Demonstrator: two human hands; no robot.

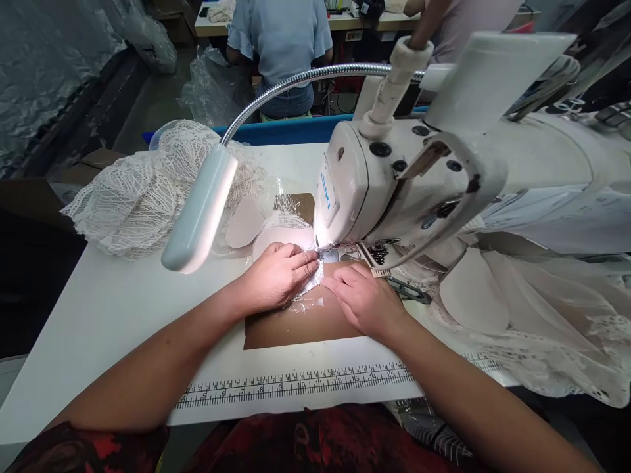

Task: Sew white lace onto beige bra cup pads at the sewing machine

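A piece of white lace fabric [311, 281] lies at the needle of a white sewing machine [345, 177], under bright light. My left hand [279, 276] presses on it from the left, fingers together and fingertips close to the presser foot. On the other side, my right hand [365, 297] is closed, with thumb and index finger pinching the fabric's near edge. A pale pink cup-shaped piece [283, 238] edged with lace extends behind my left hand. Beneath both hands is a brown sheet [305, 322] fixed to the table. The needle tip is hidden by the machine head and fingers.
A lamp [200, 217] on a bent metal neck hangs over the left side. Lace pieces [142, 190] are heaped at the back left, with more lace and cups [476, 295] at right. Dark scissors or snips [409, 289] lie beside the machine. Another person [280, 46] sits beyond.
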